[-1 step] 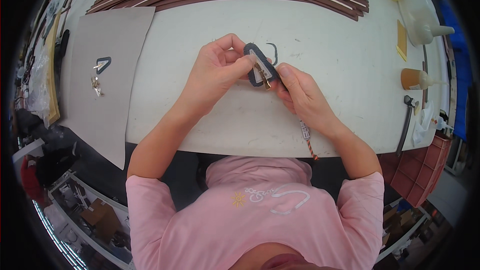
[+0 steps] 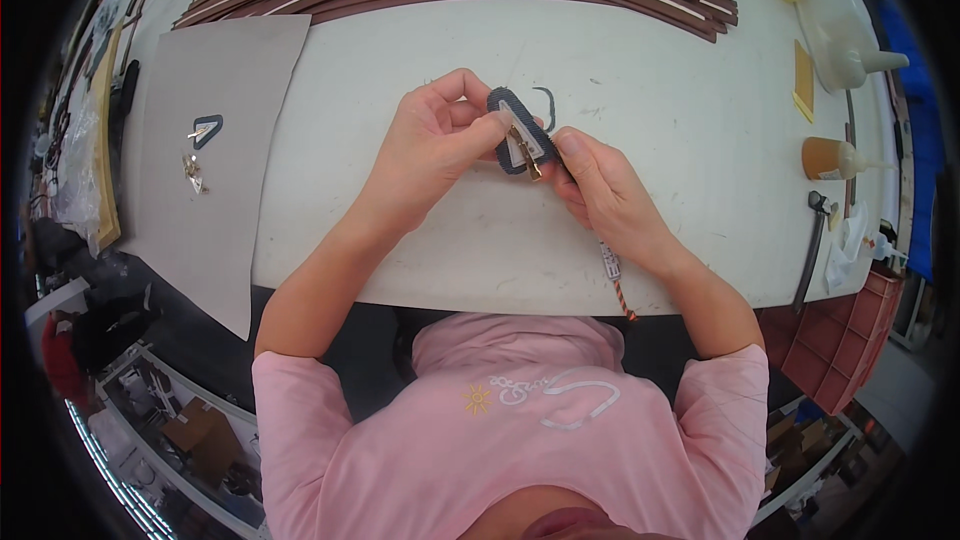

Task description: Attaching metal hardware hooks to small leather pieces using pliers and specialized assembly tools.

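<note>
Left hand [image 2: 432,135] grips dark triangular patch [image 2: 528,120], gold clip [image 2: 533,170] on its pale face; right hand [image 2: 608,180] pinches dark piece [image 2: 563,166], mostly hidden, at patch's edge. Both above bench [image 2: 450,255].

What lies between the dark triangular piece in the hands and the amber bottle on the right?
In the head view, the right hand comes first, close beside the dark triangular piece; past it, only white tabletop reaches across to the amber bottle.
</note>
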The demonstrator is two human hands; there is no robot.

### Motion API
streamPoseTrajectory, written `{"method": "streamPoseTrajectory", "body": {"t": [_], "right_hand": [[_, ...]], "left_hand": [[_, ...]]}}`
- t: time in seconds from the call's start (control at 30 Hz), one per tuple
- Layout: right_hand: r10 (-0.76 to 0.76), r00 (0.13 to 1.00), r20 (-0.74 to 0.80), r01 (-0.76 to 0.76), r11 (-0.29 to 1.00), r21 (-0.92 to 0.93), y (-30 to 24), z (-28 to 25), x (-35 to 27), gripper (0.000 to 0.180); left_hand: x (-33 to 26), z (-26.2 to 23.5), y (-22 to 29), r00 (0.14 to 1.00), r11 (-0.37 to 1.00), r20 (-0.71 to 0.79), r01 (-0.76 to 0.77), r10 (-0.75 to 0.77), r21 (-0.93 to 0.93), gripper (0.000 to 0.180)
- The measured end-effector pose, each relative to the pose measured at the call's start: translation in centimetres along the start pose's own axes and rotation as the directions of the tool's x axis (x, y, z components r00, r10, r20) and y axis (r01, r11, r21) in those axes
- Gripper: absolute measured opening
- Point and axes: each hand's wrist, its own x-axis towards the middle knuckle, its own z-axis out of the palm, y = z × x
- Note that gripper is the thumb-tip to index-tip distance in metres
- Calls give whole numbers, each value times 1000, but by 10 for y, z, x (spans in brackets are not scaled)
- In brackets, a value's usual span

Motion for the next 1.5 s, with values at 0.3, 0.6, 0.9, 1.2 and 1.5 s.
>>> {"method": "streamPoseTrajectory", "body": {"t": [0.3,0.6,0.9,1.2,1.5], "right_hand": [[-2,1000,-1,2,1000,7,-2,1,-1,42],[11,1000,5,-11,1000,-20,1,0,0,41],[0,1000,-10,0,1000,-5,-2,0,-1,40],[-22,1000,23,21,1000,13,-1,-2,-2,42],[-24,1000,11,24,1000,-2,0,1,0,42]], "left_hand": [[0,1,0,1000,1000,11,10,-10,-29,9],[0,-2,-3,999,999,31,-12,11,41,10],[0,3,1,1000,1000,3,2,-2,-7,9],[0,-1,2,1000,1000,-25,-8,8,6,8],[-2,1,1,1000,1000,-10,-22,22,14,9]]}}
